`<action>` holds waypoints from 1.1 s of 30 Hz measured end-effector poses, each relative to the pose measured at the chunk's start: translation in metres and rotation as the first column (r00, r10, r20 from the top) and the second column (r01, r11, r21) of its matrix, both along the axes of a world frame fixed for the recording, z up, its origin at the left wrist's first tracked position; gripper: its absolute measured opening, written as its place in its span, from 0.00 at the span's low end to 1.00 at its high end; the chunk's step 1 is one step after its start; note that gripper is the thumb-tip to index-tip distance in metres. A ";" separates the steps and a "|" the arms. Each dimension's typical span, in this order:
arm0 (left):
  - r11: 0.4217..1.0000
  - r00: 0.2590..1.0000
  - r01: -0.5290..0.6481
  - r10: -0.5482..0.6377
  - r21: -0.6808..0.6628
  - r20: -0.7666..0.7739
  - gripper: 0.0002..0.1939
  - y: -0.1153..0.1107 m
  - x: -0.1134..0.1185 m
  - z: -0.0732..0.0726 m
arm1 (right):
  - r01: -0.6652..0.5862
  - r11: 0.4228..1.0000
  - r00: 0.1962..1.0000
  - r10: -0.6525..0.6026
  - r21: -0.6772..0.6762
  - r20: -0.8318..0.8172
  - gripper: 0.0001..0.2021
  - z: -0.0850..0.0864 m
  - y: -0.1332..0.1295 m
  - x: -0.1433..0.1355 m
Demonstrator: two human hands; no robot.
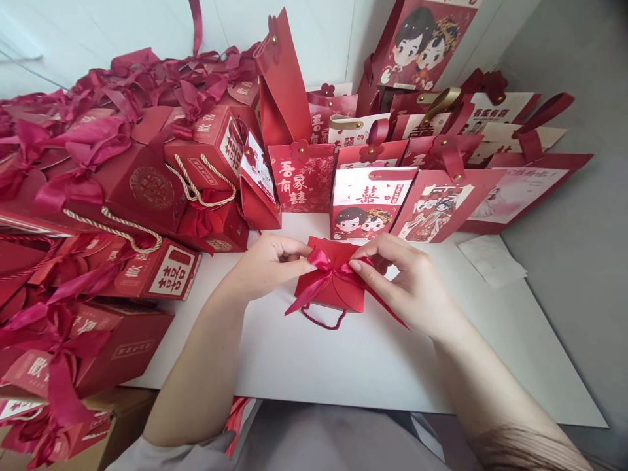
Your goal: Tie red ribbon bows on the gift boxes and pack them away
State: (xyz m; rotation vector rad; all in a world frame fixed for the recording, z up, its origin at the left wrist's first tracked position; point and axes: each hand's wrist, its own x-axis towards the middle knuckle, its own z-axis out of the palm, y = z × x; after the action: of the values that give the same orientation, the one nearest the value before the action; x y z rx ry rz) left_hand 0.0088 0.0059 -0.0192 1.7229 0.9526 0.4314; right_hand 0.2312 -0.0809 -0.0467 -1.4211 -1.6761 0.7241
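A small red gift box (343, 297) stands on the white table between my hands, with a twisted cord handle (324, 324) hanging at its near side. Across its top lies a shiny red ribbon bow (330, 271), its two tails spreading down left and right. My left hand (275, 261) pinches the bow's left loop between thumb and fingers. On the other side, my right hand (405, 278) has thumb and forefinger closed on the right loop. Part of that loop is hidden behind the fingers.
Many ribbon-tied red boxes (142, 186) are piled at the left. Upright decorated gift bags (301, 176) stand in rows at the back. A crumpled white paper (493, 260) lies at the right of the white table (343, 366). A cardboard carton (130, 415) sits at lower left.
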 end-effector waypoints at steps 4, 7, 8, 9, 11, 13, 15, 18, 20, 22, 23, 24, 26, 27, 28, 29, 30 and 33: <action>0.987 0.997 0.023 -0.011 -0.158 0.075 0.10 -0.001 0.001 -0.002 | -0.003 1.000 1.000 0.003 0.005 -0.004 0.05 0.000 0.000 0.000; 0.946 0.988 0.017 0.033 -0.325 0.150 0.11 0.002 -0.001 -0.007 | -0.003 1.000 1.000 0.003 0.002 -0.004 0.05 0.000 0.000 0.000; 0.926 0.984 0.021 0.046 -0.376 0.170 0.12 0.004 -0.002 -0.008 | -0.003 1.000 1.000 0.003 0.001 -0.003 0.05 0.000 0.000 0.000; 0.907 0.981 0.031 0.053 -0.419 0.187 0.12 0.005 -0.003 -0.010 | -0.003 1.000 1.000 0.003 0.000 -0.001 0.05 0.000 0.000 0.000; 0.873 0.976 0.079 0.029 -0.481 0.215 0.14 0.007 -0.005 -0.011 | -0.008 1.000 1.000 0.008 0.002 0.003 0.05 0.000 -0.001 0.000; 0.841 0.972 0.140 -0.015 -0.523 0.236 0.14 0.008 -0.006 -0.010 | -0.012 1.000 1.000 0.012 0.005 0.006 0.05 0.000 -0.001 0.000; 0.816 0.969 0.181 -0.051 -0.549 0.243 0.16 0.007 -0.006 -0.007 | -0.012 1.000 1.000 0.012 0.009 0.013 0.05 0.000 -0.001 0.000; 0.817 0.975 0.164 -0.049 -0.552 0.217 0.19 0.005 -0.005 -0.003 | -0.015 1.000 1.000 0.015 0.010 0.019 0.05 0.001 -0.002 0.000; 0.845 0.980 0.119 -0.016 -0.522 0.197 0.22 0.005 -0.005 -0.002 | -0.016 1.000 1.000 0.015 0.011 0.014 0.05 0.001 -0.002 0.000; 0.890 0.981 0.097 -0.010 -0.445 0.194 0.23 0.004 -0.005 -0.003 | -0.011 1.000 1.000 0.011 0.019 0.005 0.05 0.000 -0.001 0.000; 0.916 0.981 0.084 -0.007 -0.392 0.193 0.22 0.004 -0.004 -0.004 | -0.006 1.000 1.000 0.006 0.022 -0.001 0.06 0.000 -0.001 0.000; 0.941 0.982 0.058 0.005 -0.333 0.187 0.21 0.004 -0.004 -0.005 | -0.001 1.000 1.000 0.001 0.023 -0.009 0.06 -0.001 -0.001 -0.001; 0.973 0.985 -0.021 0.060 -0.228 0.164 0.18 0.003 -0.002 -0.006 | 0.012 1.000 0.999 -0.011 0.019 -0.032 0.07 -0.003 0.000 -0.001; 0.979 0.984 -0.063 0.093 -0.193 0.151 0.14 0.002 -0.002 -0.007 | 0.023 1.000 0.999 -0.022 0.017 -0.046 0.07 -0.004 0.000 -0.002; 0.980 0.982 -0.100 0.125 -0.170 0.141 0.12 0.002 -0.001 -0.008 | 0.036 0.999 0.998 -0.035 0.013 -0.058 0.07 -0.005 0.000 -0.002; 0.979 0.979 -0.129 0.150 -0.155 0.135 0.10 0.002 0.000 -0.008 | 0.049 0.999 0.997 -0.048 0.012 -0.066 0.07 -0.006 0.000 -0.002; 0.977 0.975 -0.159 0.178 -0.141 0.132 0.10 0.003 0.000 -0.009 | 0.061 0.998 0.996 -0.060 0.010 -0.071 0.06 -0.007 0.000 -0.003; 0.956 0.951 -0.289 0.292 -0.038 0.100 0.08 0.003 0.001 -0.007 | 0.074 0.997 0.994 -0.075 -0.008 -0.079 0.07 -0.008 0.001 -0.003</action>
State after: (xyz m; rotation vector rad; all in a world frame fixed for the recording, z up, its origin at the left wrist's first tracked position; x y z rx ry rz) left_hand 0.0095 0.0094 -0.0265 1.5267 1.1346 0.6936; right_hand 0.2283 -0.0802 -0.0544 -1.4324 -1.5529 0.7342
